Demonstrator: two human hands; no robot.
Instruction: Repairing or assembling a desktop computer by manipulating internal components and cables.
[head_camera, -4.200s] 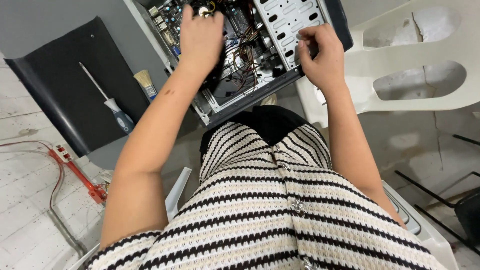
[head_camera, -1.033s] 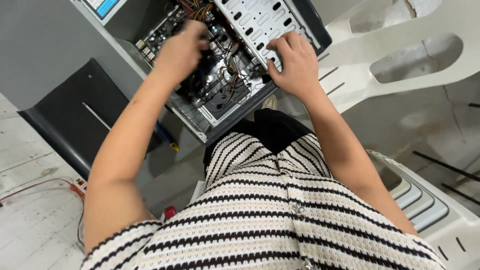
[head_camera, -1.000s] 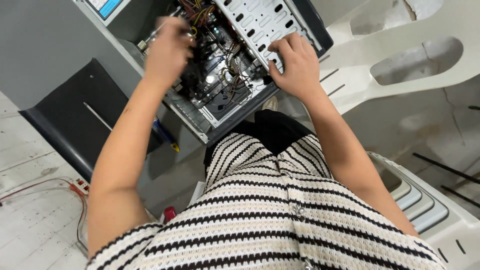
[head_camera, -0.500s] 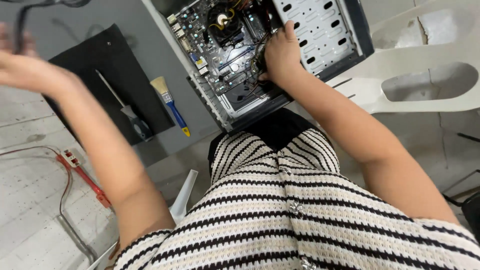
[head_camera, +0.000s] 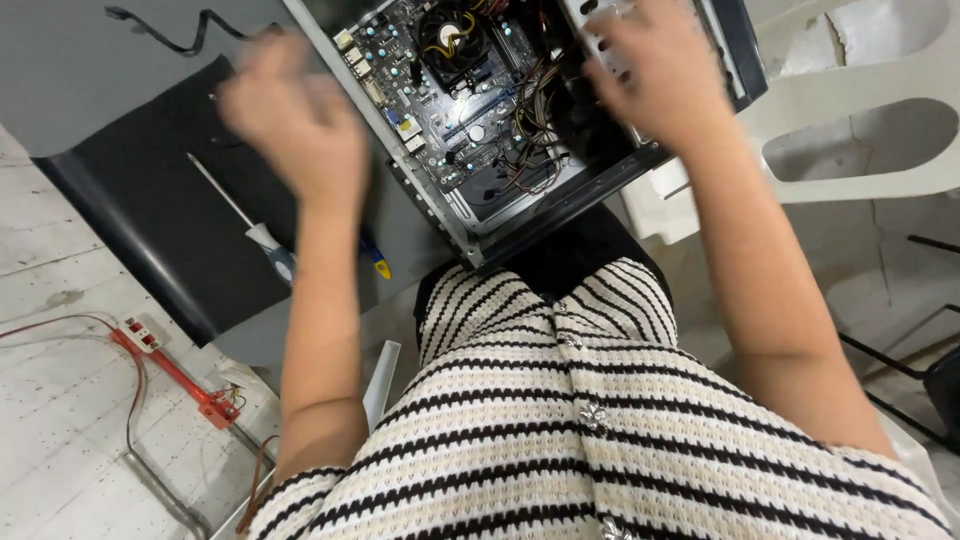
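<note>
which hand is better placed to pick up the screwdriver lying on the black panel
Left, probably. The left hand hovers over the black panel, just above the screwdriver. The right hand is across at the open computer case.

Both hands blurred: left hand (head_camera: 295, 125) hides its grip, right hand (head_camera: 660, 70) masks the open grey metal computer case (head_camera: 480, 130), cut off at the top edge.

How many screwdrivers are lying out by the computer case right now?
1. The screwdriver lies on the black mat, left of the open case, just beside the left hand. The arm may hide other tools; a blue and yellow handle peeks out there.
</note>
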